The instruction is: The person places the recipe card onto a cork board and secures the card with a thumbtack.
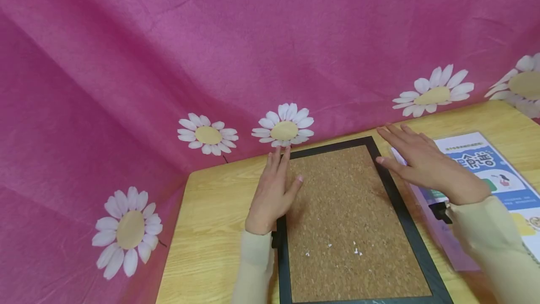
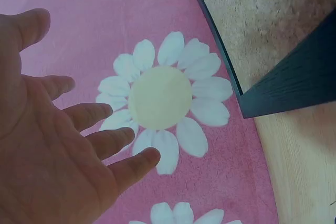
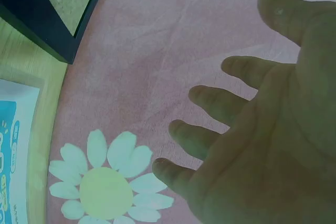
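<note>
A cork board [image 1: 346,210] in a black frame [image 1: 396,205] lies on the wooden table, with several tiny white bits [image 1: 357,251] on its lower part. Over the board's left edge is my left hand [image 1: 272,196], fingers straight and thumb spread, holding nothing. My right hand [image 1: 426,165] hovers between the board's right edge and a printed sheet, its fingers extended too. In the left wrist view the palm of the left hand [image 2: 58,145] faces the camera with bare fingers. The right wrist view likewise shows the right hand [image 3: 257,135] with nothing in it.
To the right lies a printed sheet [image 1: 485,163] in a clear purple-edged sleeve, partly under my right forearm. A pink cloth [image 1: 270,50] with white daisies hangs behind and left of the table [image 1: 211,210].
</note>
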The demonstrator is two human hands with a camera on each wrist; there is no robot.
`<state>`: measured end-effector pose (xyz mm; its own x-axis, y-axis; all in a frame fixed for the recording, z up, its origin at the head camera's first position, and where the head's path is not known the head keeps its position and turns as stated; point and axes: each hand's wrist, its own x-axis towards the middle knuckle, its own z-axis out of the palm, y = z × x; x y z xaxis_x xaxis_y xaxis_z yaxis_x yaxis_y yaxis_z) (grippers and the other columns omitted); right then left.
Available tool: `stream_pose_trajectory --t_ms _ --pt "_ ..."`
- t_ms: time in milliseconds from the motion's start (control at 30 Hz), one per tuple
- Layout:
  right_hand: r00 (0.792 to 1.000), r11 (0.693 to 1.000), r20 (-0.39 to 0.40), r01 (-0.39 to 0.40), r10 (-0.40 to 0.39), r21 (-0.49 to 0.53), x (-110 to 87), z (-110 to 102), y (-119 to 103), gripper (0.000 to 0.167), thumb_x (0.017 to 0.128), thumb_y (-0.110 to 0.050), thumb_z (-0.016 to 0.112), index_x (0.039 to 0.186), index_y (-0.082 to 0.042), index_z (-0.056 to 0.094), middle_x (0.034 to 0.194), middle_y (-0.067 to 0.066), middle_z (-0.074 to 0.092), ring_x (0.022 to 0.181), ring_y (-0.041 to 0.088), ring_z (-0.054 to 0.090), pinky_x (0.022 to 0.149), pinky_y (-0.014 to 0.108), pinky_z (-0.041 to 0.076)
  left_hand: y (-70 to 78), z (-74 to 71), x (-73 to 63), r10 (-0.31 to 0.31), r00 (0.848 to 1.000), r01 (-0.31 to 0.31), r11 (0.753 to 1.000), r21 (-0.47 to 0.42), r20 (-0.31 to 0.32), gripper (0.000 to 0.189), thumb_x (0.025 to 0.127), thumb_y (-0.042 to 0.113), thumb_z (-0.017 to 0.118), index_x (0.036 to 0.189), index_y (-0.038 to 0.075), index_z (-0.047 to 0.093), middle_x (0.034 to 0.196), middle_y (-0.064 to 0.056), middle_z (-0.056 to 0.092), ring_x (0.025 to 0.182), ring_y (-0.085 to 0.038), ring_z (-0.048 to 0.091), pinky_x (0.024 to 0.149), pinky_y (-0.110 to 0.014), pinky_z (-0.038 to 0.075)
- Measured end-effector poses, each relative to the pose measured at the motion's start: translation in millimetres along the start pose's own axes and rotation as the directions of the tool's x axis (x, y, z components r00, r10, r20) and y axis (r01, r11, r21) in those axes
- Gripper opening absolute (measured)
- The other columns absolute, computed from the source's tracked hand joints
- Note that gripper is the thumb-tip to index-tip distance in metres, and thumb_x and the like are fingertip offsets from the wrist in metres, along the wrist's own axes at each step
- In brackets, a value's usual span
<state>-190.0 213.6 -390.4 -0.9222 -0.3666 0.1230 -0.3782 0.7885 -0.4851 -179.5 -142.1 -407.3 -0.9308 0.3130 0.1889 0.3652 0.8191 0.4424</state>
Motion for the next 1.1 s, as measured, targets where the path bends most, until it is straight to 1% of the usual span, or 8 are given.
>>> stream_pose_trajectory --t_ms 133,200,367,567,733,900,967,1100 --pt "0.999 1.0 -0.026 0.018 -0.018 -0.024 0.5 -1 6 0.077 0.103 -0.039 0.063 0.162 -0.003 0.031 0.168 0.032 0.024 0.153 0.061 0.019 0.115 0.08 0.017 -4.8 -4.3 -0.6 -0.012 1.0 0.012 1.0 -0.015 -0.009 0.077 0.105 0.044 0.056 0.168 0.021 0.018 0.177 -0.009 0.015 0.164 -0.034 0.014 0.128 -0.059 0.024" --pt "0.999 0.999 -0.031 0.019 -0.02 -0.032 0.2 -2 10 0.076 0.103 -0.038 0.063 0.162 -0.001 0.031 0.166 0.034 0.026 0.152 0.062 0.02 0.114 0.08 0.018 -7.1 -5.8 -1.0 -0.019 1.0 0.019 1.0 -0.022 -0.012 0.075 0.105 0.043 0.056 0.168 0.02 0.021 0.176 -0.011 0.019 0.164 -0.035 0.016 0.128 -0.059 0.025" --pt "0.999 0.999 -0.029 -0.02 0.019 -0.033 -1.8 -8 21 0.077 0.103 -0.036 0.063 0.161 0.002 0.029 0.164 0.036 0.029 0.152 0.063 0.019 0.115 0.08 0.019 -10.7 -9.3 -1.8 -0.033 0.999 0.033 0.999 -0.021 -0.017 0.071 0.105 0.041 0.058 0.166 0.02 0.028 0.173 -0.014 0.027 0.162 -0.036 0.023 0.127 -0.059 0.028" --pt "0.998 0.999 -0.04 -0.042 0.041 -0.023 -4.8 -15 35 0.076 0.103 -0.033 0.062 0.161 0.002 0.028 0.164 0.037 0.028 0.148 0.067 0.021 0.115 0.079 0.02 -13.9 -13.5 -2.7 -0.062 0.998 0.062 0.998 -0.01 -0.019 0.066 0.104 0.041 0.059 0.163 0.019 0.037 0.17 -0.013 0.034 0.157 -0.035 0.035 0.125 -0.056 0.034" --pt "0.997 0.998 -0.044 -0.058 0.057 -0.019 -7.9 -19 47 0.075 0.103 -0.032 0.062 0.161 0.003 0.028 0.162 0.037 0.031 0.147 0.067 0.024 0.115 0.078 0.021 -15.6 -15.9 -2.8 -0.079 0.997 0.079 0.997 -0.017 -0.013 0.064 0.104 0.039 0.061 0.161 0.019 0.04 0.168 -0.011 0.038 0.155 -0.034 0.039 0.124 -0.055 0.036" --pt "0.996 0.996 -0.016 -0.084 0.084 -0.01 -10.7 -22 56 0.076 0.103 -0.033 0.061 0.161 0.004 0.028 0.16 0.04 0.031 0.146 0.065 0.026 0.114 0.078 0.024 -17.6 -18.3 -3.7 -0.114 0.993 0.114 0.993 -0.03 -0.006 0.064 0.103 0.037 0.063 0.161 0.019 0.042 0.166 -0.011 0.043 0.152 -0.034 0.043 0.123 -0.055 0.038" --pt "0.995 0.995 -0.007 -0.099 0.099 -0.013 -11.7 -25 60 0.077 0.103 -0.033 0.062 0.16 0.005 0.027 0.16 0.041 0.031 0.146 0.064 0.027 0.114 0.078 0.024 -19.2 -19.1 -4.0 -0.124 0.992 0.123 0.992 -0.04 -0.011 0.064 0.103 0.036 0.064 0.16 0.019 0.043 0.165 -0.011 0.044 0.152 -0.035 0.043 0.122 -0.056 0.038" --pt "0.99 0.99 0.015 -0.141 0.142 -0.018 -14.1 -29 68 0.08 0.102 -0.036 0.062 0.161 0.005 0.025 0.161 0.041 0.028 0.146 0.064 0.027 0.114 0.077 0.023 -24.2 -19.6 -4.6 -0.145 0.989 0.144 0.989 -0.032 -0.027 0.062 0.103 0.036 0.064 0.159 0.02 0.044 0.163 -0.01 0.047 0.151 -0.034 0.045 0.122 -0.056 0.039"
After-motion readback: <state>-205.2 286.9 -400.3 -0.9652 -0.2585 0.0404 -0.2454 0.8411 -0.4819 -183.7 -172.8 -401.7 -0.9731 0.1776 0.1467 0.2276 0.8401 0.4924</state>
